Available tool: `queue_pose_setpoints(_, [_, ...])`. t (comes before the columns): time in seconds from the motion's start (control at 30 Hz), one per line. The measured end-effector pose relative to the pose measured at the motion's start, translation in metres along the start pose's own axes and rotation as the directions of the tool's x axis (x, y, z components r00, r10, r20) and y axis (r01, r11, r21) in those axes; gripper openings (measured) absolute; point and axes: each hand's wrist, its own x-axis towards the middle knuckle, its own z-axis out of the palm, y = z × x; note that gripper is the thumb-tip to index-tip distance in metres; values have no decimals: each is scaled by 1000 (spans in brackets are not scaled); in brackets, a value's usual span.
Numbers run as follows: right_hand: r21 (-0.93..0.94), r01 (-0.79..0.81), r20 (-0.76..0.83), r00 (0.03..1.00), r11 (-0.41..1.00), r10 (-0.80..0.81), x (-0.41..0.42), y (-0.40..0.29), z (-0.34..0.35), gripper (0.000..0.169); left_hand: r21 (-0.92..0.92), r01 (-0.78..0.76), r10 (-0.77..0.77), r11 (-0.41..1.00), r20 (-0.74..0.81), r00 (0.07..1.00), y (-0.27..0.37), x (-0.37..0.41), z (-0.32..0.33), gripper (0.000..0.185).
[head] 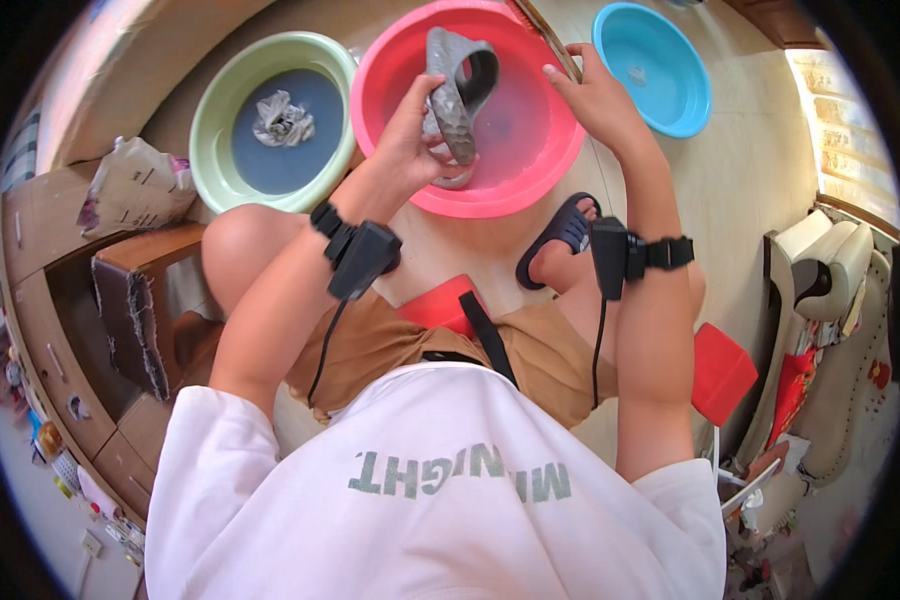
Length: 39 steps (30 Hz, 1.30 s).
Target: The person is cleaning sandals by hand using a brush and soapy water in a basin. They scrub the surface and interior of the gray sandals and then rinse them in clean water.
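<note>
My left hand [412, 142] grips a grey slipper [450, 97] on its side, sole and strap showing, above a pink plastic basin [390, 176] of cloudy water. Beneath that hand, a second grey slipper [456, 177] shows in part at the basin's near side. My right hand [596, 94] holds the wooden handle of a scrubbing brush [551, 37] at the basin's right rim. The brush's reddish bristles point down to the left, and its far end is cut off by the picture's top edge.
A pale green basin [206, 142] at left holds dark water and a wet cloth [283, 120]. A blue basin [690, 97] stands at right. A brown stool [146, 255] and a plastic bag [139, 187] are at left, an armchair [840, 300] at right.
</note>
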Motion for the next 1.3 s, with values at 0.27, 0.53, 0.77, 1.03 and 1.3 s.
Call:
queue_pose_setpoints(0.27, [-13,-127,229,965,992,126,18,-21,-37,80,272,33,-41,962,25,999,22,19,-2,61])
queue_pose_setpoints(0.53, [26,30,166,986,999,-34,46,53,29,58,546,-28,-67,838,154,986,26,72,-18,79])
queue_pose_setpoints(0.77, [70,34,158,987,997,-44,46,3,35,42,276,72,-89,959,51,995,-11,84,-15,53])
queue_pose_setpoints(1.03, [-174,-136,140,977,975,161,6,-36,19,41,837,-393,398,380,236,887,-4,49,-30,124])
queue_pose_setpoints(1.3, [-235,43,249,968,971,18,7,-47,40,40,878,-379,454,292,222,863,4,53,-48,122])
